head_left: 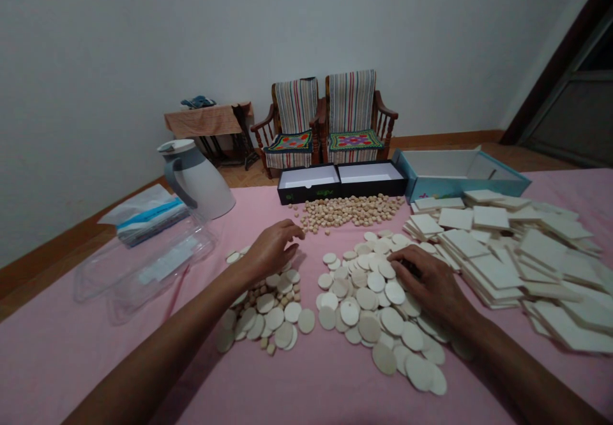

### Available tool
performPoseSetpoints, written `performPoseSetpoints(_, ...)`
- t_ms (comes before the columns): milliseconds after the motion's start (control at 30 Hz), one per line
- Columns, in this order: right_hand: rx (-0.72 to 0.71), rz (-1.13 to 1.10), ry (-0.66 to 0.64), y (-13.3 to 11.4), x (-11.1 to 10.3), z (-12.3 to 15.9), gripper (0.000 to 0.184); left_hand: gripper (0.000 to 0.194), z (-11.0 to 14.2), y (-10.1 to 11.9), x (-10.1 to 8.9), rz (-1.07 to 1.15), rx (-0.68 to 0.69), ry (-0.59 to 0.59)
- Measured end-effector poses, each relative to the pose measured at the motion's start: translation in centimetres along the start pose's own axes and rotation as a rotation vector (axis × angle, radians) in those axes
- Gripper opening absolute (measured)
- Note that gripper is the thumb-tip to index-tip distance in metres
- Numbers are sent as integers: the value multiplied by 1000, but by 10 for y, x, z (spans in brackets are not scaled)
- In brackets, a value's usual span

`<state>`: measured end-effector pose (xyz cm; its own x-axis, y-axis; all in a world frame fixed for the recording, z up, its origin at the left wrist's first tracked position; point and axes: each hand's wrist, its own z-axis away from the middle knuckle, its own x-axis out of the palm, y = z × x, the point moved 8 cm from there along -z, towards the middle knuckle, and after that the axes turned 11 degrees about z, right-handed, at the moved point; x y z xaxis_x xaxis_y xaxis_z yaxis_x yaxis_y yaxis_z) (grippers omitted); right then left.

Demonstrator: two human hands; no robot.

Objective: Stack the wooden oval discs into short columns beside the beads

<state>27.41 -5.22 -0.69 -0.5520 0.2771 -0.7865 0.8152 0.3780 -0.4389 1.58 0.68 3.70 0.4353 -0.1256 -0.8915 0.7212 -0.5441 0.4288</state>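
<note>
My left hand (pixel 272 246) hovers over the far edge of a smaller pile mixing round wooden discs (pixel 274 318) and small wooden cubes (pixel 271 349). Its fingers are loosely bent and apart, with nothing seen in them. My right hand (pixel 431 278) rests at the right side of a larger heap of pale round discs (pixel 366 298). Its fingers are curled, the tips closed at the edge of a disc (pixel 387 268); the palm side is hidden. Beyond both hands lies a spread of small wooden beads or cubes (pixel 352 211).
Square wooden tiles (pixel 493 265) are heaped at the right. Behind stand two black box trays (pixel 309 186) and a blue box (pixel 469 186). A jug (pixel 204 182), a tissue pack (pixel 151 217) and clear plastic packaging (pixel 158 268) occupy the left of the pink cloth (pixel 335 393).
</note>
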Motion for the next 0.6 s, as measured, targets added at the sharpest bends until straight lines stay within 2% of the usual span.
performPoseSetpoints(133, 3, 7, -18, 1, 2, 0, 17, 18, 21, 16, 27, 88, 97, -405)
performPoseSetpoints(200, 8, 11, -18, 2, 2, 0, 17, 20, 32, 20, 37, 66, 102, -504)
performPoseSetpoints(333, 6, 9, -9, 1, 1, 0, 16, 17, 35, 22, 44, -47, 71, -490)
performPoseSetpoints(500, 6, 7, -8, 0, 0, 0, 16, 12, 25, 20, 44, -115, 53, -461)
performPoseSetpoints(533, 3, 7, -8, -1, 0, 0, 16, 11, 21, 18, 39, -118, 41, -422)
performPoseSetpoints(600, -3, 7, -2, 0, 0, 0, 17, 13, 11, 10, 21, -127, -12, -256)
